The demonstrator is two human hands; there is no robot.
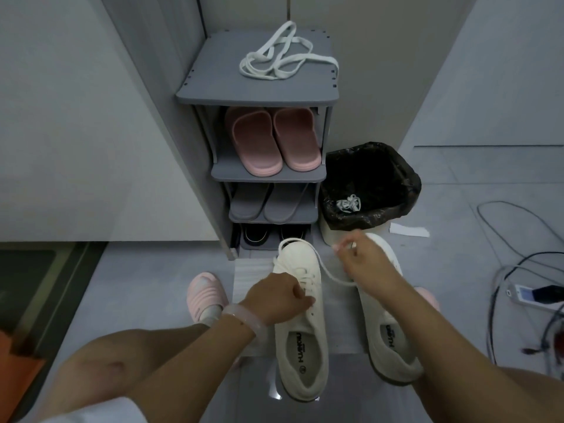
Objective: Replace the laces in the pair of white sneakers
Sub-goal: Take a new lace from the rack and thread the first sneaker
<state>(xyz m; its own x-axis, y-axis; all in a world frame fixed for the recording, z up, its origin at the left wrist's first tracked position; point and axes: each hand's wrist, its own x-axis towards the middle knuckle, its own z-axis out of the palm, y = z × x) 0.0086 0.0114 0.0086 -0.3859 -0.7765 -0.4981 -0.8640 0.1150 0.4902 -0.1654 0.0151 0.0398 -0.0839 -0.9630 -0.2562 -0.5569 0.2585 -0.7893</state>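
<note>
Head view: half-laced white sneaker (300, 325), its lace (331, 274) looping loose.

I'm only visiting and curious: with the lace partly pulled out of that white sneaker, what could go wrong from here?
The right hand pinches the lace while the left hand holds the left sneaker; a hard pull might snag it in the eyelets. The new laces lie up on the rack top, so reaching them could be awkward.

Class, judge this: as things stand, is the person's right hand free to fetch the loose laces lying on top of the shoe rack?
Probably not yet: the right hand pinches the lace threaded in the left sneaker. Nothing covers the loose laces atop the shoe rack.
</note>
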